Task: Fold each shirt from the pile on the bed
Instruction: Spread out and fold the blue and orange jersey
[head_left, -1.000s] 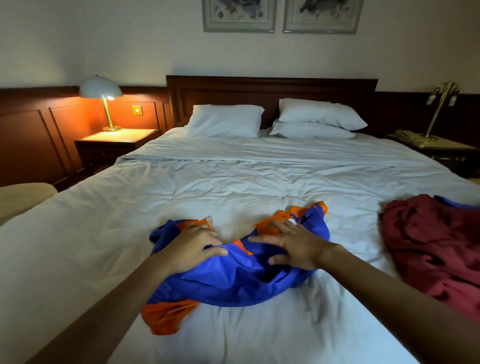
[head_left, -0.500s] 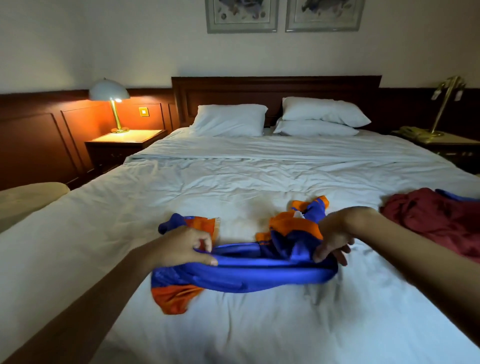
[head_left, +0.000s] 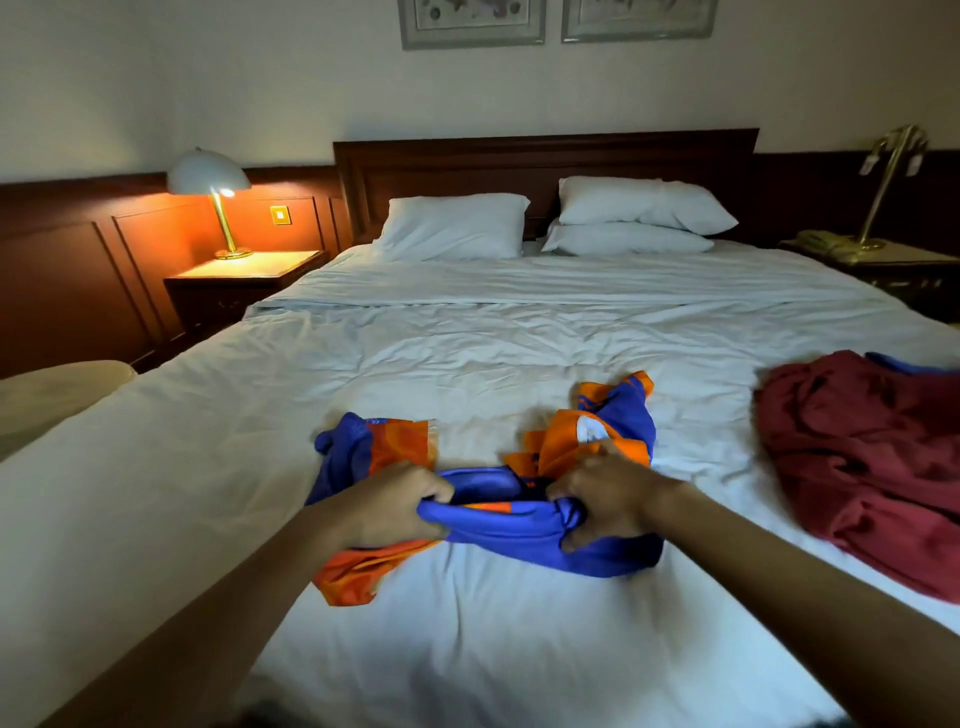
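Left hand (head_left: 395, 506) and right hand (head_left: 608, 499) close together (fingers (head_left: 434, 488) curled), arms (head_left: 234, 597) outstretched.

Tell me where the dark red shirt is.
In the head view, the dark red shirt lies crumpled on the bed near its right edge, apart from the blue and orange shirt.

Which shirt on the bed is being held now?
The blue and orange shirt, gripped by left hand and right hand; the dark red shirt lies untouched aside.

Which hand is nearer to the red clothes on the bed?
Right. The right hand grips the blue shirt left of the red clothes; the left hand is farther left.
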